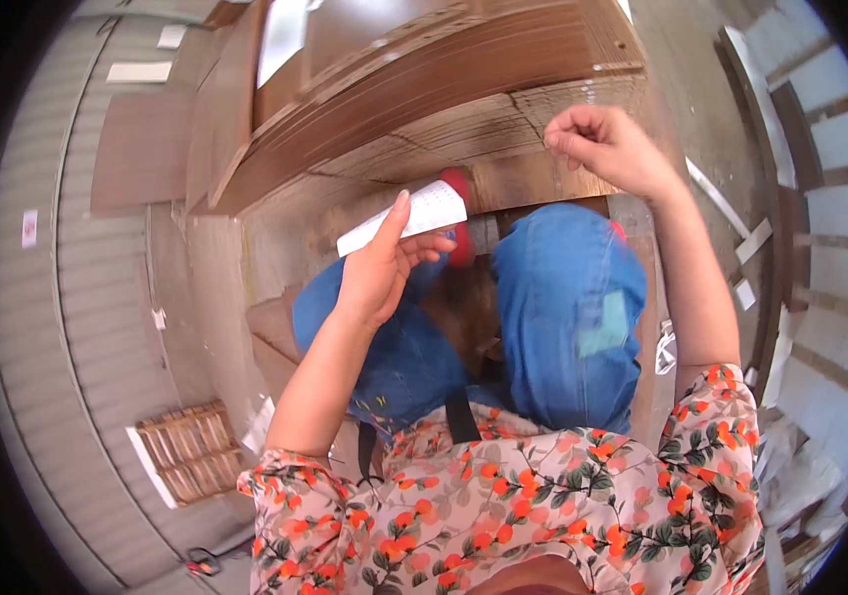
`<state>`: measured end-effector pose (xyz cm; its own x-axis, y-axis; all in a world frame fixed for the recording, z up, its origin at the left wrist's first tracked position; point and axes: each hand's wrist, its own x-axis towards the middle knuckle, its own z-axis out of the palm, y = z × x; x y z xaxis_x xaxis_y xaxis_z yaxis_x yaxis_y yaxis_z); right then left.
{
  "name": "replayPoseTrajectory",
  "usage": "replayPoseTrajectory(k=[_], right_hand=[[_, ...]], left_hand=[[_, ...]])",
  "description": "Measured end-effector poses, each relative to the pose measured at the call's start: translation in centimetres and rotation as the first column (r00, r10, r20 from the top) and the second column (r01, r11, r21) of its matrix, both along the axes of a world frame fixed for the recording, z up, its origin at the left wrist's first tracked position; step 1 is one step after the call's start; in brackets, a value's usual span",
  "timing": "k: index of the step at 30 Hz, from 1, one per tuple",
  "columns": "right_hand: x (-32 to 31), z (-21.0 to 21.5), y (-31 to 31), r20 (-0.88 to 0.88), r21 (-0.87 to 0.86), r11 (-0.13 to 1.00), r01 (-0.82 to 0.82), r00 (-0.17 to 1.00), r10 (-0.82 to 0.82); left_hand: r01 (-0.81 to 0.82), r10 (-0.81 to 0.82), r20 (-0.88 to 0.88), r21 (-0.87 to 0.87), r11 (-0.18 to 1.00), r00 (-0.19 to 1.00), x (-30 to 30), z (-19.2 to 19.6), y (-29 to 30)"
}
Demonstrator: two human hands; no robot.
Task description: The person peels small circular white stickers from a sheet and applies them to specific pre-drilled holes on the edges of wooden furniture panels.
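Note:
My left hand (381, 266) holds a white strip of paper (431, 207) with faint small marks, the thumb lying on top and the fingers beneath. The strip is tilted above my left knee. Up and to the right, my right hand (597, 144) is closed in a pinch, with whatever may be between its fingertips too small to make out. It hovers in front of a brown wooden furniture piece (424, 99). Whether the fingertips touch its lower panel (483, 129) I cannot tell.
My knees in blue jeans (563, 297) are bent between my arms. Something red (458, 248) shows behind the paper. A brown board (141, 154) leans at the left, near a slatted wooden piece (189, 441). Long planks (791, 218) and scraps lie along the right.

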<state>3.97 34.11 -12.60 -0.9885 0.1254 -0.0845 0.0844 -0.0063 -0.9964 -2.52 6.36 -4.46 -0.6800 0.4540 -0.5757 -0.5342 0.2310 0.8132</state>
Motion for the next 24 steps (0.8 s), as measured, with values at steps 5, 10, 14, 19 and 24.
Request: replayPoseTrajectory(k=[5,10,14,19,24], right_hand=[[0.4,9.5,-4.2,-0.384,0.491,0.87,-0.045,0.885,0.262],[0.7,8.8,-7.7,-0.27,0.691,0.723,-0.017,0.922,0.279],[0.4,8.4,-8.0,-0.286,0.591,0.806,-0.026,0.928,0.24],[-0.2,6.8,-9.1,-0.207,0.621,0.781,-0.063,0.948,0.241],[-0.9,5.0,-10.6,-0.26,0.616,0.787,-0.007,0.942,0.211]], left_hand=[[0.101,-0.087,-0.128,0.112,0.989,0.988,0.2,0.2,-0.3],[0.141,-0.107,-0.21,0.159,0.977,0.972,0.6,0.2,0.0],[0.15,-0.096,-0.224,0.24,0.959,0.97,0.3,-1.1,0.3],[0.143,-0.121,-0.102,0.242,0.96,0.987,-0.6,-2.2,-0.2],[0.068,-0.065,-0.025,0.148,0.987,0.998,-1.1,-2.6,-1.4]])
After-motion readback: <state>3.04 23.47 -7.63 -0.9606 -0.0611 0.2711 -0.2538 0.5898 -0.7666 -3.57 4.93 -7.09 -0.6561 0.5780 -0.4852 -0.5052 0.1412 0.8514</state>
